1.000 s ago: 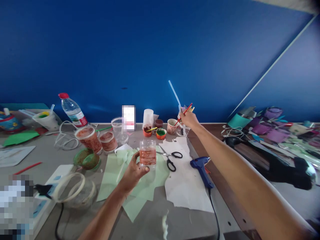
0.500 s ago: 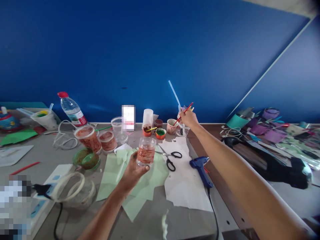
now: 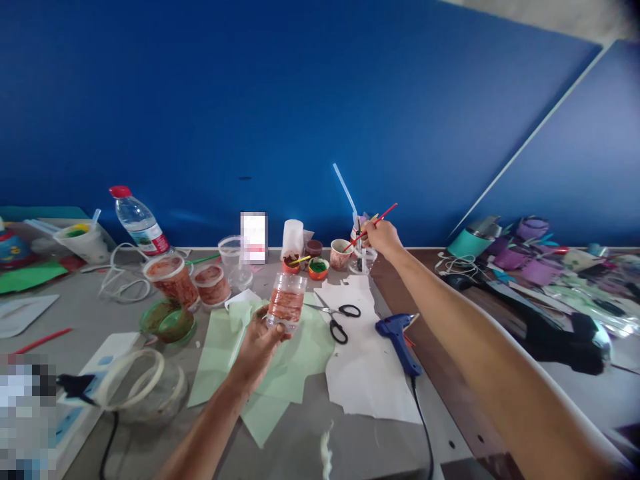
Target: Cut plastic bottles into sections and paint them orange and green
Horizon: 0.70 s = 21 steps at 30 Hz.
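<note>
My left hand point(image 3: 263, 340) is closed round the lower part of a clear plastic cup point(image 3: 287, 303) smeared with reddish-brown paint, held tilted above green paper. At the back, my right hand point(image 3: 384, 238) pinches a red-handled paintbrush point(image 3: 373, 223). The brush slants down to the left, its lower end over or in a paper cup point(image 3: 341, 255) with reddish stains. Left of that cup stand a small orange pot of green paint point(image 3: 318, 269) and another orange pot of dark brown paint point(image 3: 291, 261), a yellow stick lying across it.
Scissors point(image 3: 345, 311) rest on white paper point(image 3: 370, 373), with a blue glue gun point(image 3: 400, 337) to the right. Brown-painted cups point(image 3: 173, 283), a green-painted bowl point(image 3: 167, 321), a water bottle point(image 3: 140, 223) and a power strip point(image 3: 95, 380) are on the left. A blue partition point(image 3: 225, 120) rises behind.
The painted cup has tilted more to the right in my left hand. My right hand has turned slightly, and the brush slants more flatly. The whole view has shifted a little.
</note>
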### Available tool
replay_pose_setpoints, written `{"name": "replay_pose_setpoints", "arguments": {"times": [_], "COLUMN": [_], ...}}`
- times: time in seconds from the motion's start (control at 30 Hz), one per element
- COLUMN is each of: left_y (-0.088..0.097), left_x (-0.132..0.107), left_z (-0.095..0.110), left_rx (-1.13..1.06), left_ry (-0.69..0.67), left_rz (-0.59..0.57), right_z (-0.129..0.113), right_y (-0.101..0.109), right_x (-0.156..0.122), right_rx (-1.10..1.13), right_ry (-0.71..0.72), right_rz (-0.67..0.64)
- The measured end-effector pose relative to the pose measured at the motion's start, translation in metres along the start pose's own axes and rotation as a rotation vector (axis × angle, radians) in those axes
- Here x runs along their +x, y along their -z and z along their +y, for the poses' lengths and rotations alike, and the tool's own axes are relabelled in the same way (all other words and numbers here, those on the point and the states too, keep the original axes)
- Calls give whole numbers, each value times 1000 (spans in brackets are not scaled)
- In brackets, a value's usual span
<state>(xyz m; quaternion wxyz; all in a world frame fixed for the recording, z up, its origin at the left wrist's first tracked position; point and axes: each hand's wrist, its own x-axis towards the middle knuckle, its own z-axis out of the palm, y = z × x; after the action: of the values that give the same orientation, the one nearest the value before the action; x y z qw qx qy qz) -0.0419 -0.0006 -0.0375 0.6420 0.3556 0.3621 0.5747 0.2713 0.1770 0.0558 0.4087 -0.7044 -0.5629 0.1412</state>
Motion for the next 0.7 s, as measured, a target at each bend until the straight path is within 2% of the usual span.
{"name": "replay_pose_setpoints", "arguments": {"times": [0.4, 0.7], "left_y": [0, 3], "left_x": [0, 0], "left_z": [0, -3], "left_rx": [-60, -104], "left_ry": [45, 26], "left_rz": [-7, -27], "right_z": [20, 30], "right_y": [21, 23], "right_x": [-19, -23], "right_rx": [314, 314], "right_ry": [-122, -133], "right_rz": [141, 141]}}
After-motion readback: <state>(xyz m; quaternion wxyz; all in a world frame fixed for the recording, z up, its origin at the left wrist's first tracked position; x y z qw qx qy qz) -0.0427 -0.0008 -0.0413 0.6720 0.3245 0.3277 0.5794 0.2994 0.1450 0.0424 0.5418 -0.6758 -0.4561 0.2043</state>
